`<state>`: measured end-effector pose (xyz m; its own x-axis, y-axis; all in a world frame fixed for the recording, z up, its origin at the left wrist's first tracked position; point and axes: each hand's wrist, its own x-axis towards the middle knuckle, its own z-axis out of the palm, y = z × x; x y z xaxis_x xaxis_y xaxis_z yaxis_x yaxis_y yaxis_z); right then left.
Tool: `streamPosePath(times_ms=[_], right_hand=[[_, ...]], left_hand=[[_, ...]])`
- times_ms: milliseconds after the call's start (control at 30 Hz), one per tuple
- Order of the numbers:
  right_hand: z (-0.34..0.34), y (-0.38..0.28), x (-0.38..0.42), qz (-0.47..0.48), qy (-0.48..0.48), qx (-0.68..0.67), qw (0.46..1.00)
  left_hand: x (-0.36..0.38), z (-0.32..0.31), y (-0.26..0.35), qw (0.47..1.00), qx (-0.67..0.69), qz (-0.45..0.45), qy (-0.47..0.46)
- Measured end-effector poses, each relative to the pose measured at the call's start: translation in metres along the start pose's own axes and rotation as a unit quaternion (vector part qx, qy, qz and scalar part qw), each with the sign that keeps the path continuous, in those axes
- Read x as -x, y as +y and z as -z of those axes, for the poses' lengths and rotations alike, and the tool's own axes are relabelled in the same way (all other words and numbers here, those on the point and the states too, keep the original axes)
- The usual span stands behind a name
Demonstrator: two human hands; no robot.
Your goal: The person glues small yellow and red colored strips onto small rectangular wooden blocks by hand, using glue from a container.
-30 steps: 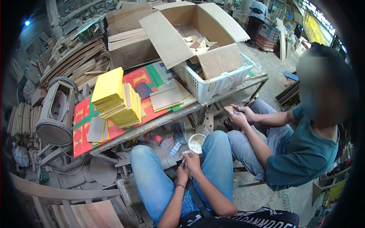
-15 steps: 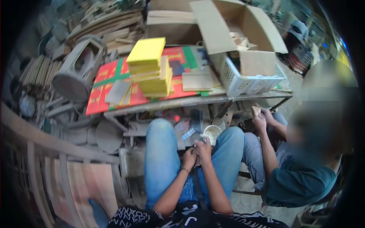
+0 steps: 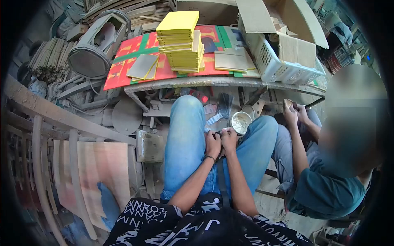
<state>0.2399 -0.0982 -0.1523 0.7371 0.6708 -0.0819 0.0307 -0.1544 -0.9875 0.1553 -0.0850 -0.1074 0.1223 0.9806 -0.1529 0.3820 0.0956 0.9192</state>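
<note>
My left hand is closed between my knees, its fingers curled round something dark that I cannot make out. Close beside it, my right hand is closed too, around something small and mostly hidden. Just beyond my hands stands a round tub with pale contents. A tall stack of yellow sheets or pads rests on the red and green covered table. Flat grey-and-yellow pieces lie left of the stack, and similar ones lie right of it.
A white plastic crate and an open cardboard box occupy the table's right part. On my right sits a co-worker holding a small piece in both hands. Wooden railings and a machine-like cylinder are at the left.
The whole view has shifted, with the table appearing higher and farther right. My right hand has come lower, level with my left hand. The co-worker's hands remain together.
</note>
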Motion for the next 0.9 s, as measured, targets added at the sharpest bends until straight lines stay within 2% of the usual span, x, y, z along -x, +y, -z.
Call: streamPosePath(times_ms=[100, 167, 233, 300, 433, 500, 567, 633, 767, 833, 900], right_hand=[[0.002, -0.015, 0.01, -0.024, 0.0, 0.136, 0.99], [0.0, -0.014, 0.011, 0.059, 0.01, 0.199, 0.978], [0.003, -0.032, 0.02, 0.055, 0.012, 0.199, 0.978], [0.005, -0.045, 0.026, 0.004, 0.023, 0.174, 0.985], [0.005, -0.043, 0.033, 0.03, 0.038, 0.143, 0.989], [0.003, -0.04, 0.035, 0.043, 0.048, 0.142, 0.988], [0.005, -0.036, 0.036, 0.072, 0.081, 0.121, 0.987], [0.007, -0.037, 0.038, 0.048, 0.083, 0.117, 0.989], [0.008, -0.044, 0.041, 0.049, 0.108, 0.066, 0.991], [0.01, -0.032, 0.037, 0.058, 0.121, 0.072, 0.988], [0.012, -0.019, 0.031, 0.083, 0.134, 0.058, 0.986]], left_hand=[[0.006, -0.004, -0.011, 1.0, -0.022, -0.007, 0.004], [0.01, -0.005, -0.023, 0.985, -0.156, -0.067, -0.021], [0.012, -0.006, -0.028, 0.984, -0.167, -0.058, -0.032], [0.012, -0.005, -0.028, 0.982, -0.178, -0.052, -0.041], [0.018, -0.002, -0.026, 0.979, -0.192, -0.064, -0.033], [0.02, 0.001, -0.025, 0.978, -0.192, -0.082, 0.011], [0.018, 0.007, -0.022, 0.983, -0.179, -0.031, 0.005], [0.018, 0.008, -0.022, 0.993, -0.11, 0.032, 0.024], [0.008, 0.004, -0.037, 0.991, -0.12, 0.031, 0.044], [-0.006, -0.007, -0.066, 0.992, -0.103, 0.02, 0.073], [-0.013, -0.009, -0.073, 0.991, -0.115, 0.025, 0.061]])
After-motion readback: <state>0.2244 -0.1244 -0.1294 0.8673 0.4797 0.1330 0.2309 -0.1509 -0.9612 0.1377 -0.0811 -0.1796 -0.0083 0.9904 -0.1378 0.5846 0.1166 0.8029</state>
